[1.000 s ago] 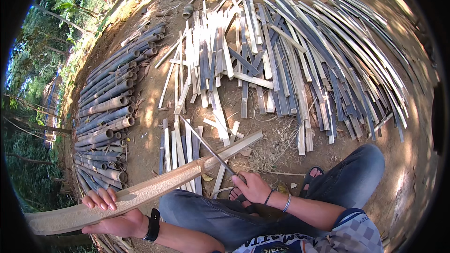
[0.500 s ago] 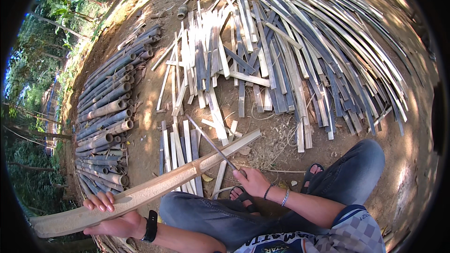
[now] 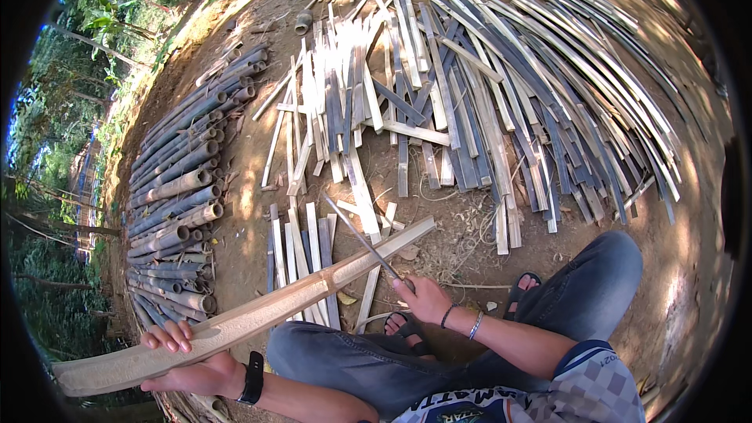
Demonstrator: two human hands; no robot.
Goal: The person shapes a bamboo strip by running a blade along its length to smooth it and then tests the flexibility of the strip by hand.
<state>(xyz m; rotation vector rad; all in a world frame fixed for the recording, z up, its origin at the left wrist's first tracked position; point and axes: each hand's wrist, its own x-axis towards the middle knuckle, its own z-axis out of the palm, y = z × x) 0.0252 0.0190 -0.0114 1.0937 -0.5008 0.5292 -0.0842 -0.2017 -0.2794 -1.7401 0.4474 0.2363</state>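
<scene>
My left hand (image 3: 192,368) is closed around the lower-left part of a long split bamboo slat (image 3: 266,309). The slat slants up to the right across my lap, its pale inner face up, with a node ridge partway along. In my right hand (image 3: 427,300) is the handle of a knife (image 3: 350,225) with a long, narrow blade. The blade crosses the slat near its far right end and points up and to the left. I cannot tell whether its edge is cutting into the bamboo.
Many split bamboo strips (image 3: 470,110) lie in loose heaps on the dirt ground ahead. A shorter bundle of strips (image 3: 313,243) lies just beyond the slat. Dark bamboo poles (image 3: 180,180) are stacked at the left. Thin shavings (image 3: 454,247) are scattered near my sandalled feet.
My right hand has shifted slightly to the right, and the knife's blade has slid a little the same way along the slat. My left hand and the slat are almost still.
</scene>
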